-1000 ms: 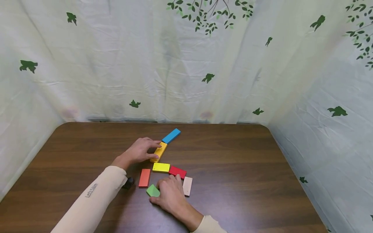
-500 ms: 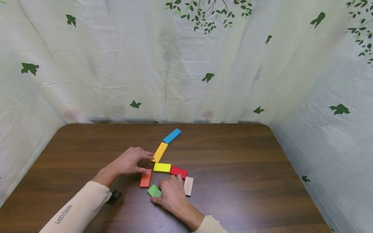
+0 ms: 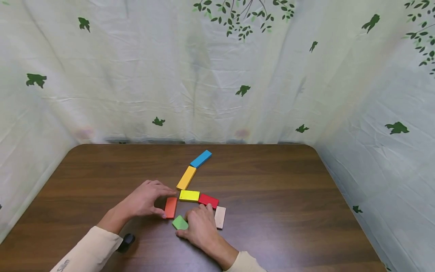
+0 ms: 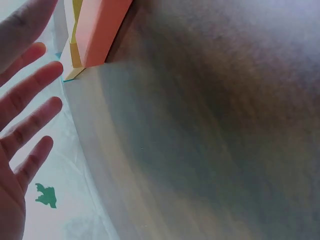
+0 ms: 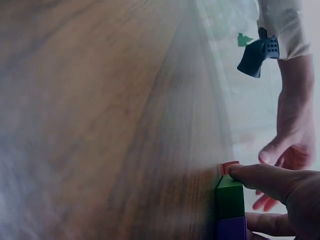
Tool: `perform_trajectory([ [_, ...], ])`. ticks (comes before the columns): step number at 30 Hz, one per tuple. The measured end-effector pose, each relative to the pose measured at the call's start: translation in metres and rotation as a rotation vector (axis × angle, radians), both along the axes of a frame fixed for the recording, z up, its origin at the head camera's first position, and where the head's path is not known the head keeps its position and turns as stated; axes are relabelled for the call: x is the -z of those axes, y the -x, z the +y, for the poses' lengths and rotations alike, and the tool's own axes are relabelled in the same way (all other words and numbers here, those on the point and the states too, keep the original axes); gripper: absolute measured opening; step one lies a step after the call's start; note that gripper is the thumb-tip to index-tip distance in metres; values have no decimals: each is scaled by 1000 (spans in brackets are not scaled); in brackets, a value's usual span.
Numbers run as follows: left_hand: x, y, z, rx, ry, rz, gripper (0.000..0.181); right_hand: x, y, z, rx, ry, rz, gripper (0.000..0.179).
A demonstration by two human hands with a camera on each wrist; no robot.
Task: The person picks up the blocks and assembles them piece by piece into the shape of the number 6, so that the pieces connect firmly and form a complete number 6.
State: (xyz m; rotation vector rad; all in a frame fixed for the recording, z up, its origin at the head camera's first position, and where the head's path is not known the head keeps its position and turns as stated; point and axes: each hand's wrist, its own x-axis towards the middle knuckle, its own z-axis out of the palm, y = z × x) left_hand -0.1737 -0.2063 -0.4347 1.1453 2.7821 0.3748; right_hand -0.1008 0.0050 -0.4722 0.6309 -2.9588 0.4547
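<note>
- Head view: dark lettering on the left sleeve (image 3: pixel 86 251) is cut by the lower edge of the picture; only its end, something like "lim", can be read.
- Head view: the right hand (image 3: pixel 200 224) hides part of the green block (image 3: pixel 180 222) and whatever lies under the palm; the right sleeve (image 3: pixel 245 263) is cropped at the bottom.
- Head view: the left hand (image 3: pixel 144 200) has thumb and fingers well parted at the orange block (image 3: pixel 171 207), thumb at its left side, fingertips near its far end; whether they touch cannot be told.
- Head view: the right hand is bent over the green block, thumb along its near side, fingertips close to the red block (image 3: pixel 209 200) and beige block (image 3: pixel 220 218).
- Head view: on the tabletop (image 3: pixel 278 196), the orange block lies left of the yellow block (image 3: pixel 189 195), with the amber block (image 3: pixel 186 178) and blue block (image 3: pixel 201 159) beyond.
- Left wrist view: the left hand is cropped by the edge, its fingers straight and spread; behind the orange block, yellowish blocks and a blue sliver are mostly hidden.
- Right wrist view: the right hand's thumb rests on the green block, a finger passing behind the purple block (image 5: pixel 231 228), which is cut off below.
</note>
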Motion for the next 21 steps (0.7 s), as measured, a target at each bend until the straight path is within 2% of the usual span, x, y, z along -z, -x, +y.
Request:
perform_trajectory([
  [7, 8, -7, -5, -39, 29, 23, 69, 0, 0, 0, -3, 1, -3, 40],
  [21, 22, -12, -6, -128, 12, -30, 74, 0, 0, -1, -2, 12, -14, 36],
])
